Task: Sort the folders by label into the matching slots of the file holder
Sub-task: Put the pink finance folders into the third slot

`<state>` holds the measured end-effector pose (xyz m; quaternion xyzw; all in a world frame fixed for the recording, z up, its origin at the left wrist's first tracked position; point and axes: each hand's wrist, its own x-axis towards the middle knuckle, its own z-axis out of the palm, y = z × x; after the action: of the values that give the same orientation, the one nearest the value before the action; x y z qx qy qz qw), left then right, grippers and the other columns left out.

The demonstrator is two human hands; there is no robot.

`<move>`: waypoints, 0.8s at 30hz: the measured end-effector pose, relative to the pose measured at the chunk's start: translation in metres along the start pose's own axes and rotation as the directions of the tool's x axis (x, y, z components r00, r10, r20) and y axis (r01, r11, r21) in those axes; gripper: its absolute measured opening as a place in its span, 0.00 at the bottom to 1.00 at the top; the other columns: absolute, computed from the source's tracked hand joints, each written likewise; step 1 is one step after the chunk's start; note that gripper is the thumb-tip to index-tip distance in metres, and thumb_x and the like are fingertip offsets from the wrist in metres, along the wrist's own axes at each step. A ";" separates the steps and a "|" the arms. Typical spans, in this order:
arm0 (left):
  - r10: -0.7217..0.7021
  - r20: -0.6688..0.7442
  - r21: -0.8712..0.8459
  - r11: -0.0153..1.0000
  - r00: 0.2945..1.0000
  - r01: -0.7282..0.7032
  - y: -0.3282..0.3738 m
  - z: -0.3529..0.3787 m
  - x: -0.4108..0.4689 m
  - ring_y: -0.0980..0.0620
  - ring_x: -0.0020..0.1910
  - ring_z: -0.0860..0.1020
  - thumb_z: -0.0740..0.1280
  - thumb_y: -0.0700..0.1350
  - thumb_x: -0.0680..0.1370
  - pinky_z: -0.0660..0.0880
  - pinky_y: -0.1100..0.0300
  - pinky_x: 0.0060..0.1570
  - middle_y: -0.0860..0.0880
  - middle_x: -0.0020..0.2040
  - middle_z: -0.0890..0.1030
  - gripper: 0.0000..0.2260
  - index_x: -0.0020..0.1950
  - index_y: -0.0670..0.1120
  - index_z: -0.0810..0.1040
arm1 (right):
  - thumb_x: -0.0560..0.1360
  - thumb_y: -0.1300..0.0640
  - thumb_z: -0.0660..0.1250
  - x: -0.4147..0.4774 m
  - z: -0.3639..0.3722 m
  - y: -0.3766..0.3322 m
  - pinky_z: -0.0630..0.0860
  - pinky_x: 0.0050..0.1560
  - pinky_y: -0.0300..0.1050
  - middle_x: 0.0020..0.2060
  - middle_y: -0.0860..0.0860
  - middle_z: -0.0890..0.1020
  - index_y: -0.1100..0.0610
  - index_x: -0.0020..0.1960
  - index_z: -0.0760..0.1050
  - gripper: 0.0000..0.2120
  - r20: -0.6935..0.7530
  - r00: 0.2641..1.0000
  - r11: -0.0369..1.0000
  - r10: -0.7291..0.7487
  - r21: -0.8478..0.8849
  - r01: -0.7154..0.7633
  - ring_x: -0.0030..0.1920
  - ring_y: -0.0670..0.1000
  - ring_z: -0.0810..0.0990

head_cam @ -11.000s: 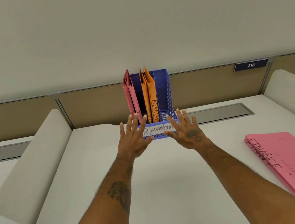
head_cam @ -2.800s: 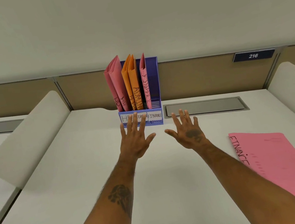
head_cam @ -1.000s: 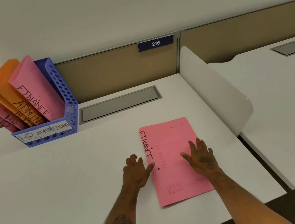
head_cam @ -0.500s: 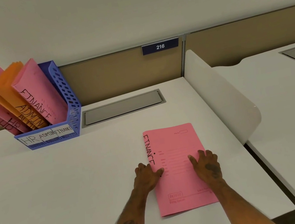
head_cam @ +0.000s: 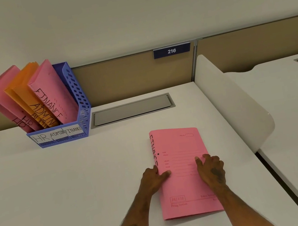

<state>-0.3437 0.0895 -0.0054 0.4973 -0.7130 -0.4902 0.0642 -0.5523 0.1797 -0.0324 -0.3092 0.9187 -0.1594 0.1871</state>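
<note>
Head view: file holder (head_cam: pixel 83 112) holds two HR folders (head_cam: pixel 2 92), two ADMIN folders (head_cam: pixel 23 88), one FINANCE folder (head_cam: pixel 51 89). Left hand (head_cam: pixel 152 179) and right hand (head_cam: pixel 211 169) grip flat folder (head_cam: pixel 179 143) at 5 o'clock.

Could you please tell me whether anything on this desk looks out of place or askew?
One pink FINANCE folder lies flat on the desk, outside the file holder, the left hand and right hand on it. The filed folders lean left rather than standing upright.

The left hand (head_cam: pixel 153 179) and right hand (head_cam: pixel 212 170), flat on the folder (head_cam: pixel 179 145) before, now grip its side edges.
</note>
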 end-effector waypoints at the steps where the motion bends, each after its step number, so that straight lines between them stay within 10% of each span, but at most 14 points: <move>1: 0.010 -0.005 -0.006 1.000 1.000 -0.010 0.001 -0.002 -0.002 0.47 0.56 0.82 0.67 0.62 0.76 0.80 0.54 0.56 0.49 0.63 0.81 0.28 0.71 0.49 0.69 | 0.79 0.37 0.52 0.000 0.002 -0.002 0.71 0.62 0.56 0.66 0.57 0.70 0.53 0.70 0.66 0.26 0.004 1.000 1.000 0.000 0.015 0.000 0.65 0.57 0.68; 15: -0.018 -0.483 -0.324 0.933 0.876 -0.159 -0.002 -0.080 -0.044 0.49 0.54 0.81 0.74 0.42 0.73 0.81 0.50 0.55 0.50 0.59 0.81 0.24 0.68 0.48 0.73 | 0.78 0.36 0.56 -0.026 0.004 -0.114 0.71 0.66 0.57 0.70 0.59 0.68 0.54 0.74 0.62 0.32 0.161 0.960 0.941 -0.231 0.289 0.178 0.68 0.60 0.70; 24: 0.080 -0.677 -0.211 0.931 0.732 -0.298 -0.016 -0.171 -0.082 0.54 0.46 0.81 0.70 0.47 0.77 0.81 0.59 0.47 0.56 0.51 0.80 0.13 0.61 0.52 0.76 | 0.76 0.34 0.58 -0.104 -0.069 -0.322 0.74 0.56 0.53 0.67 0.57 0.74 0.48 0.74 0.60 0.32 -0.058 0.816 0.720 -0.575 0.439 0.538 0.62 0.57 0.76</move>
<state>-0.1932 0.0438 0.1029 0.5451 -0.6070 -0.3786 0.4370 -0.3429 0.0133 0.1853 -0.5271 0.7148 -0.3965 0.2326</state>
